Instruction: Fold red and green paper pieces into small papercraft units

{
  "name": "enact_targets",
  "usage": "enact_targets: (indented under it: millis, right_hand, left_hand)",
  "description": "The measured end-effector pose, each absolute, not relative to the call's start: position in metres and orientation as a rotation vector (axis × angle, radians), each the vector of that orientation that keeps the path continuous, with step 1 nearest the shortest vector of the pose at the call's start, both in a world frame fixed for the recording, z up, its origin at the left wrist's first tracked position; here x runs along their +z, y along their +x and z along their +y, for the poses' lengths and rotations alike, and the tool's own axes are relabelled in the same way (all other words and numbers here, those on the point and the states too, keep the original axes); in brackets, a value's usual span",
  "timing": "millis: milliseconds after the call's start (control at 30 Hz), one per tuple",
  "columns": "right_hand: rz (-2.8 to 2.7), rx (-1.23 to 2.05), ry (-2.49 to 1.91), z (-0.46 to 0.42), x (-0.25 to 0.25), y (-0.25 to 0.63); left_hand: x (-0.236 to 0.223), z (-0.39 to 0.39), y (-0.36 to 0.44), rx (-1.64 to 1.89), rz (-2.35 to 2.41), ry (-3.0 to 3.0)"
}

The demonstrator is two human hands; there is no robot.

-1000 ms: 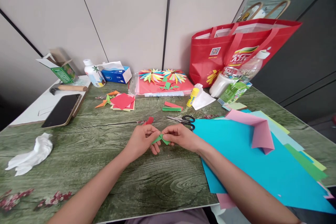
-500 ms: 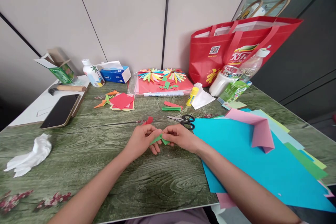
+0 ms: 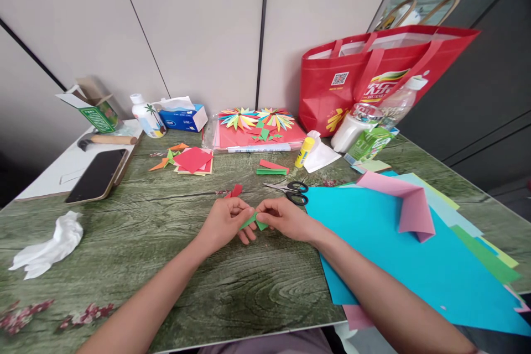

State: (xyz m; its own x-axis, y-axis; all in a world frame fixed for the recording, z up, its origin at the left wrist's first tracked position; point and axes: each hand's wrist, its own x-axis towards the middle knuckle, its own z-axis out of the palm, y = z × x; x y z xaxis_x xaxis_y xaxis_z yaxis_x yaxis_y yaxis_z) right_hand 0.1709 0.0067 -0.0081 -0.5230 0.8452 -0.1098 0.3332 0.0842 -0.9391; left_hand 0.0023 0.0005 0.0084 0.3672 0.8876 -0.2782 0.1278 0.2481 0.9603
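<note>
Between both hands is a small folded green paper strip (image 3: 248,222), pinched at the middle of the table. My left hand (image 3: 224,220) is closed on its left part, with some lower fingers spread beneath. Thumb and fingers of my right hand (image 3: 288,219) pinch its right end. A folded red paper piece (image 3: 235,191) lies just beyond my left hand. Black-handled scissors (image 3: 295,192) rest just past my right hand. Farther off lie a red paper strip (image 3: 274,165) and a green paper strip (image 3: 271,172), side by side.
Coloured paper sheets (image 3: 373,249) cover the right side, a folded pink sheet (image 3: 415,207) on top. At the back stand a glue stick (image 3: 305,152), a red bag (image 3: 327,86) and a tissue pack (image 3: 182,117). Leftward are a phone (image 3: 96,176), a hammer (image 3: 110,139) and crumpled tissue (image 3: 52,246).
Both hands stay in nearly the same place, still pinching the green paper strip. The whole view has shifted very slightly.
</note>
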Motion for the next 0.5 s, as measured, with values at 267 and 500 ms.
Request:
enact_targets:
  millis: [267, 500]
  right_hand:
    - [-1.908, 1.27, -1.175, 0.0049, -0.0132, 0.1677]
    - [-1.712, 1.407, -1.153, 0.0054, -0.0148, 0.1623]
  left_hand:
    - [0.0059, -0.0003, 0.0041, 0.694, 1.142, 1.37]
    - [0.0031, 0.0008, 0.0001, 0.724, 1.135, 1.516]
